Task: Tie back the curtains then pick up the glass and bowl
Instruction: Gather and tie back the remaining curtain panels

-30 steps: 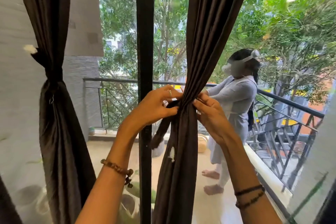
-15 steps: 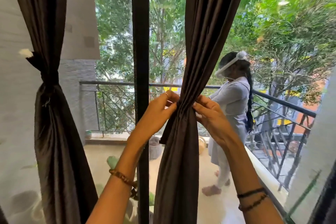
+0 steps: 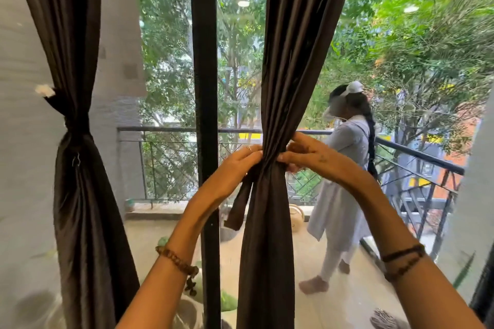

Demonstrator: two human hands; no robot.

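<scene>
Two dark brown curtains hang before a glass door. The left curtain (image 3: 77,195) is gathered and tied at mid height with a band. The middle curtain (image 3: 270,222) is bunched at its waist, where a matching tie-back strap (image 3: 240,200) wraps it, one end dangling on the left. My left hand (image 3: 235,168) pinches the strap on the curtain's left side. My right hand (image 3: 310,156) grips the strap on the right side, fingers curled around the gathered cloth. No glass or bowl is in view.
A black door frame post (image 3: 204,115) stands just left of the middle curtain. Beyond the glass is a balcony with a metal railing (image 3: 417,155), and a person (image 3: 342,189) in white stands there. Plant leaves (image 3: 227,302) lie low near the post.
My right hand has reached further over the gathered curtain and both hands have drawn the strap tighter round it. The strap end now hangs straight down. The person outside has turned away.
</scene>
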